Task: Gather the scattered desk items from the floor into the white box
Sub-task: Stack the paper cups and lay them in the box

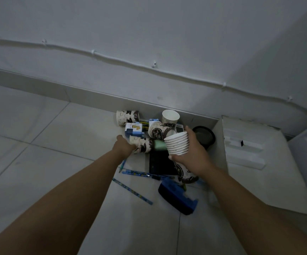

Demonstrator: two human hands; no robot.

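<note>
My right hand (191, 155) grips a stack of white paper cups (177, 143) above the floor pile. My left hand (124, 147) reaches forward and closes around a printed paper cup (143, 145) lying on its side. More printed cups lie around: one at the far left (128, 117), one upright (170, 117), one tipped (157, 132). A blue and white small box (133, 130), a black tablet-like slab (161, 163), several blue pencils (139, 174) and a blue stapler-like item (178, 197) lie on the tiles. The white box (255, 162) stands to the right.
A black round lid (205, 137) lies near the white box by the wall. The skirting board and a white wall with a clipped cable (154, 68) close off the far side. Pale floor tiles (38, 144) stretch to the left.
</note>
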